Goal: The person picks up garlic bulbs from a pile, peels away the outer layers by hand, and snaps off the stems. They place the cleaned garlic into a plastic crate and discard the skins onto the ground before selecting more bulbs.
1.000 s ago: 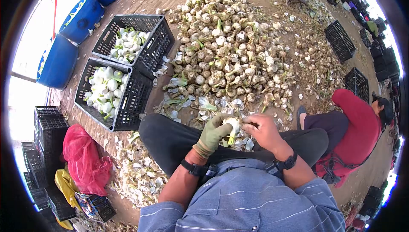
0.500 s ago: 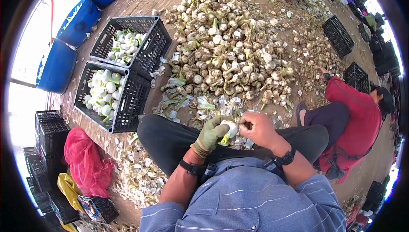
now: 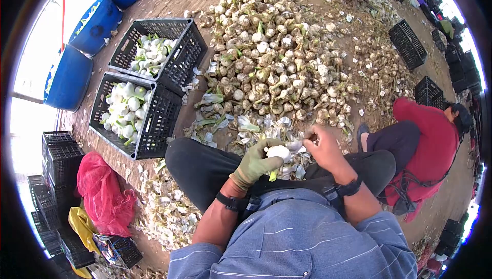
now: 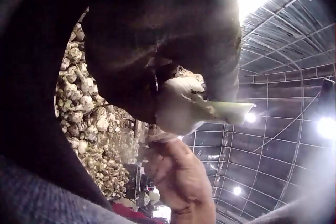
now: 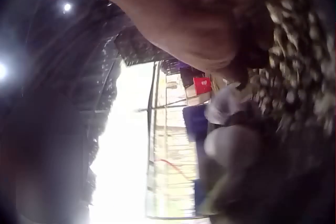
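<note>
In the head view my gloved left hand [image 3: 255, 162] grips a white garlic bulb [image 3: 278, 152], its short green stem [image 3: 272, 176] pointing down toward my lap. The left wrist view shows the bulb [image 4: 181, 106] close up, with the cut pale stem sticking out sideways and the dark glove around it. My bare right hand [image 3: 326, 151] is just right of the bulb, thumb and fingertips pinching a strip of papery garlic skin [image 3: 294, 146]. In the blurred right wrist view that skin [image 5: 226, 104] stretches between my fingertips and the bulb [image 5: 231, 145].
Ahead lies a large heap of unpeeled garlic [image 3: 277, 68]. Two black crates [image 3: 166, 120] at the left hold clean white bulbs. Loose skins [image 3: 169, 207] litter the ground. Blue barrels [image 3: 69, 79] stand far left. A person in red [image 3: 425, 156] sits close on my right.
My right hand has drawn away from the bulb to the right, pulling a strip of skin with it. The left hand keeps its grip on the bulb. The person in red has drawn an arm back.
</note>
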Available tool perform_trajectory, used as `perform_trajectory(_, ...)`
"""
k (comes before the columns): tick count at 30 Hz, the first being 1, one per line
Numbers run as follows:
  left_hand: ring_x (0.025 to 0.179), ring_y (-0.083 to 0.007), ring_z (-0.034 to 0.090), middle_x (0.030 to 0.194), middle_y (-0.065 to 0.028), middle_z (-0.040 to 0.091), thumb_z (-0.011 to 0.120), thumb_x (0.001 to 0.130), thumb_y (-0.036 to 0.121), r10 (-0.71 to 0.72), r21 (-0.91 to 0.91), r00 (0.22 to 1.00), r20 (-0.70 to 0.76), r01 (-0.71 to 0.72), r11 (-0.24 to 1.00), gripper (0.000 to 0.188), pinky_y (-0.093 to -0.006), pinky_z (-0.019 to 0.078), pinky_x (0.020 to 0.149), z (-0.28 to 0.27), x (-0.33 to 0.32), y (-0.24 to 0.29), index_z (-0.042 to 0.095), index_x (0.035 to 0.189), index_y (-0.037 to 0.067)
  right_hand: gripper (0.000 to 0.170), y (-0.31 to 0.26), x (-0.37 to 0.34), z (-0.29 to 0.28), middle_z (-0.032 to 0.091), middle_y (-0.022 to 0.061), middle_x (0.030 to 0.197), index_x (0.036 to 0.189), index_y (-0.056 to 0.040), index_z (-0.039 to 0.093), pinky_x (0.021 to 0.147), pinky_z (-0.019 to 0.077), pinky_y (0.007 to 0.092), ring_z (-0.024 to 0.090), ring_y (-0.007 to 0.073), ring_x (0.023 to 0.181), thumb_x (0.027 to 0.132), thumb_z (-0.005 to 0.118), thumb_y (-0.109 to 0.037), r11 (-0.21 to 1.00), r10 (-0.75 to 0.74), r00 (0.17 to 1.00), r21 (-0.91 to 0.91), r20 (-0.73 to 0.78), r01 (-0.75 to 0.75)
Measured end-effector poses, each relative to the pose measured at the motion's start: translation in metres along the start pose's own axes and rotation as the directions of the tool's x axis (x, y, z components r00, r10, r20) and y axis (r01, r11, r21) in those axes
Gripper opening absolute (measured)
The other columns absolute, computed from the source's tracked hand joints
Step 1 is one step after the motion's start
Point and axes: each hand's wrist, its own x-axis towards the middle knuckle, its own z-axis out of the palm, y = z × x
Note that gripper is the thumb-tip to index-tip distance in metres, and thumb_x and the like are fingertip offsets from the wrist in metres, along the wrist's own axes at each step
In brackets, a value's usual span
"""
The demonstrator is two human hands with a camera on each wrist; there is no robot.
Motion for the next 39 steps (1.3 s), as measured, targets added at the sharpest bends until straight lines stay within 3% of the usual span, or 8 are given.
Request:
perform_trajectory(2, 0.092, -0.0124, 0.063, 0.104, -0.006, 0.067, 0.068, 0.084, 0.012, 0.002, 0.017, 0.999, -0.052, -0.001, 1.0, 0.041, -0.0268, 0.0518, 0.083, -0.001, 0.003, -0.002, 0.06, 0.122, -0.001, 0.028, 0.004, -0.009, 0.011, 0.066, 0.0092, 0.095, 0.112, -0.0024, 0.06, 0.076, 0.0514, 0.0348, 0.064, 0.0221, 0.083, 0.085, 0.067, -0.007, 0.992, -0.125, 0.983, -0.024, -0.134, 0.123)
perform_trajectory(10, 0.079, -0.0071, 0.057, 0.087, -0.0009, 0.065, 0.062, 0.095, 0.023, 0.262, 0.264, 0.943, -0.204, -0.204, 0.943, 0.027, -0.0248, 0.0474, 0.067, -0.002, 0.007, -0.012, 0.069, 0.102, -0.002, 0.063, -0.028, -0.014, 0.033, 0.052, 0.0169, 0.131, 0.133, -0.0065, 0.051, 0.103, 0.0443, 0.0406, 0.054, 0.035, 0.12, 0.075, 0.074, -0.01, 0.948, -0.257, 0.946, -0.141, 0.198, 0.287)
perform_trajectory(18, 0.057, -0.0088, 0.059, 0.067, 0.0003, 0.063, 0.055, 0.101, 0.038, -0.104, -0.258, 0.917, -0.386, 0.001, 0.966, 0.037, -0.0232, 0.0437, 0.048, -0.006, 0.006, -0.008, 0.067, 0.083, 0.007, 0.054, -0.023, -0.011, 0.042, 0.061, 0.0159, 0.122, 0.127, -0.0028, 0.057, 0.098, 0.048, 0.0406, 0.059, 0.0313, 0.116, 0.076, 0.075, -0.007, 0.954, -0.252, 0.968, 0.163, -0.015, 0.251)
perform_trajectory(23, 0.09, -0.0116, 0.062, 0.113, -0.0055, 0.064, 0.057, 0.1, 0.031, -0.001, -0.46, 0.993, -0.118, -0.054, 0.886, 0.051, -0.0234, 0.0526, 0.074, 0.009, 0.0, 0.006, 0.051, 0.138, -0.002, 0.056, -0.016, -0.001, 0.054, 0.058, 0.0172, 0.133, 0.13, -0.0031, 0.056, 0.109, 0.04, 0.0405, 0.053, 0.0329, 0.128, 0.079, 0.077, -0.015, 0.947, -0.32, 0.947, 0.01, -0.018, 0.321)
perform_trajectory(29, 0.085, -0.0092, 0.063, 0.106, -0.006, 0.067, 0.056, 0.1, 0.021, 0.111, -0.153, 0.965, -0.238, -0.15, 0.977, 0.037, -0.0232, 0.0536, 0.065, -0.002, -0.005, 0.004, 0.06, 0.13, -0.001, 0.054, -0.017, -0.011, 0.05, 0.057, 0.0198, 0.134, 0.134, -0.0038, 0.055, 0.11, 0.0383, 0.0433, 0.05, 0.0386, 0.129, 0.085, 0.073, -0.018, 0.906, -0.412, 0.911, -0.112, -0.016, 0.408)
perform_trajectory(32, 0.072, -0.007, 0.062, 0.093, -0.0033, 0.069, 0.056, 0.1, 0.022, 0.148, -0.009, 0.943, -0.299, -0.158, 0.987, 0.031, -0.0216, 0.0507, 0.057, -0.007, -0.001, -0.004, 0.067, 0.118, -0.001, 0.048, -0.01, -0.009, 0.048, 0.059, 0.0195, 0.13, 0.134, 0.0002, 0.053, 0.108, 0.0407, 0.0421, 0.054, 0.0353, 0.126, 0.092, 0.067, -0.019, 0.913, -0.404, 0.914, -0.049, 0.012, 0.405)
perform_trajectory(35, 0.071, -0.0067, 0.06, 0.085, -0.0017, 0.068, 0.053, 0.1, 0.023, 0.186, 0.039, 0.9, -0.394, -0.186, 0.982, 0.027, -0.0208, 0.049, 0.058, -0.007, 0.002, -0.009, 0.069, 0.107, 0.001, 0.045, 0.001, -0.011, 0.052, 0.064, 0.0148, 0.12, 0.132, 0.0033, 0.053, 0.096, 0.0505, 0.0362, 0.062, 0.0258, 0.114, 0.098, 0.062, -0.023, 0.877, -0.165, 0.984, 0.466, 0.066, 0.116)
perform_trajectory(39, 0.055, -0.0068, 0.052, 0.076, -0.0023, 0.064, 0.051, 0.1, 0.027, 0.064, -0.189, 0.876, -0.479, -0.173, 0.967, 0.029, -0.0217, 0.0423, 0.052, -0.008, 0.001, 0.002, 0.065, 0.093, 0.002, 0.047, -0.001, -0.009, 0.052, 0.068, 0.0096, 0.108, 0.133, 0.0032, 0.052, 0.063, 0.0573, 0.0286, 0.066, 0.0149, 0.087, 0.1, 0.059, -0.029, 0.76, -0.03, 0.999, 0.649, 0.036, 0.0)
